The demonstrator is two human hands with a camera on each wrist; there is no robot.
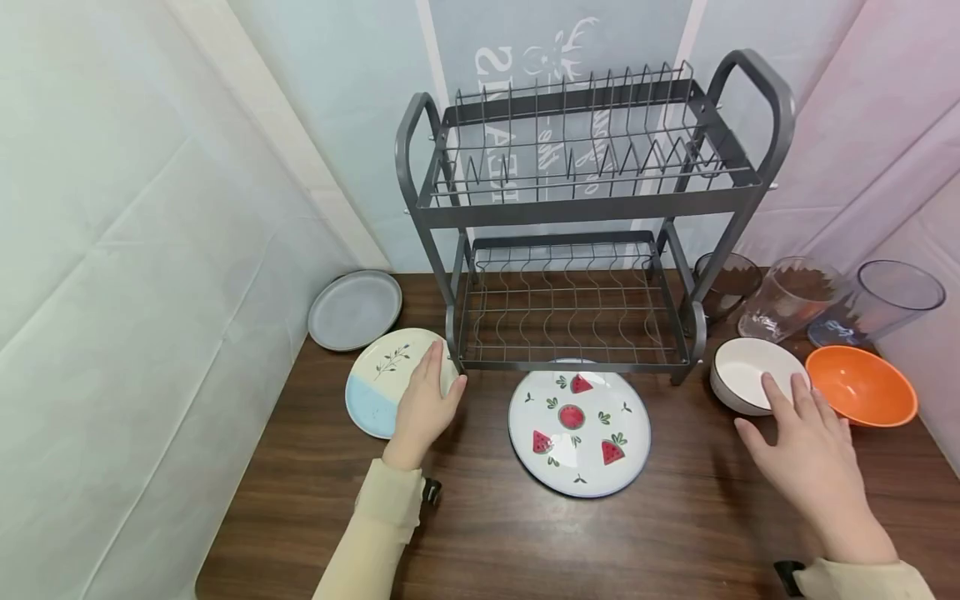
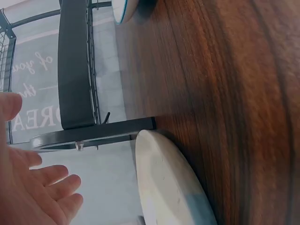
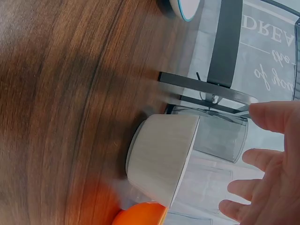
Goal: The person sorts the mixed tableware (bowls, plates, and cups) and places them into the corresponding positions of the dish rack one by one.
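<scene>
My left hand (image 1: 422, 410) hovers over the right part of a cream and light-blue plate (image 1: 386, 375) with a leafy sprig drawn on it. In the left wrist view its fingers are spread and apart from the plate. My right hand (image 1: 813, 458) hangs just in front of a white bowl (image 1: 750, 371), fingers extended and holding nothing. The right wrist view shows a gap between those fingers and the bowl. Between the hands lies a round plate (image 1: 592, 446) painted with watermelon slices, its far edge under the front of the rack.
A dark grey two-tier dish rack (image 1: 585, 212) stands at the back. Behind the cream plate lies a grey plate (image 1: 355, 310). An orange bowl (image 1: 862, 387) sits right of the white one. Behind the bowls stand a dark glass (image 1: 727, 287), a clear glass (image 1: 787, 300) and a bluish glass (image 1: 873, 304).
</scene>
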